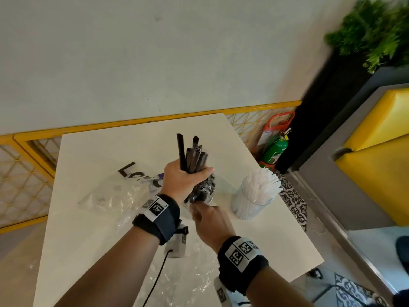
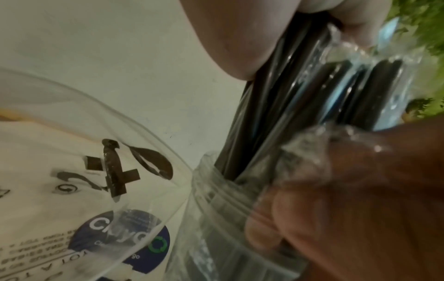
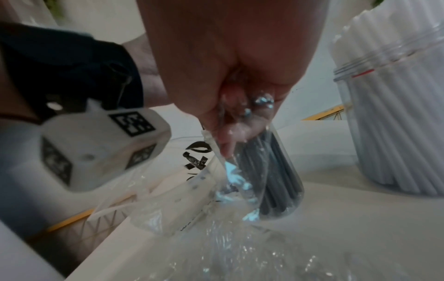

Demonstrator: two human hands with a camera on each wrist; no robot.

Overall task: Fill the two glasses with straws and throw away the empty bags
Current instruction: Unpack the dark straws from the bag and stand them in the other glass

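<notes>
While seemingly bagged (blurry), black straws (image 1: 194,156) left-hand-held.

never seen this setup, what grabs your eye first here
The left hand grips a bundle of black straws upright over a clear glass mid-table, the right hand at its near side. To the right stands a glass of white straws; a printed clear bag lies left.

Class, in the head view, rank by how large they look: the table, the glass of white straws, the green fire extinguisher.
1. table
2. glass of white straws
3. green fire extinguisher, though it stands farther off, so its true size is unsure.
</notes>
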